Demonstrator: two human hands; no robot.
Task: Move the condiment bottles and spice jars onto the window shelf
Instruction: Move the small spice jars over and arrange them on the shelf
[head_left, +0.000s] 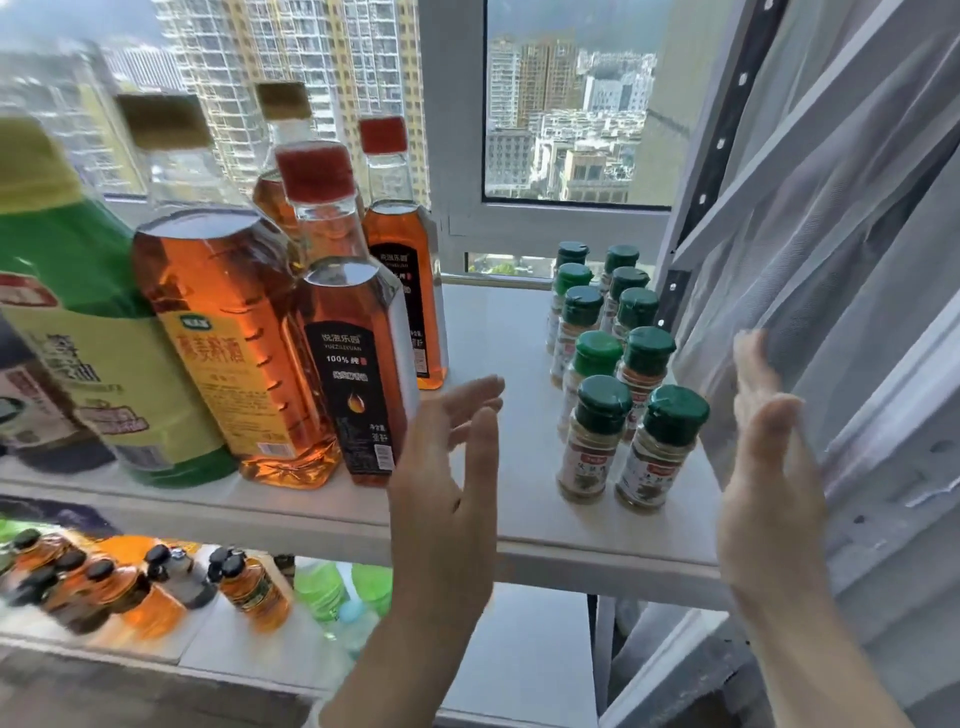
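Fingers straight and empty, the left hand (447, 467) and right hand (769, 467) are hovering either side of the green-capped spice jars (586, 447) at centre right, which are probably light and rigid and best gripped round the body.

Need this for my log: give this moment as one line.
left hand open | right hand open | spice jars upright in two rows on window shelf, between hands | oil bottles standing at shelf's left
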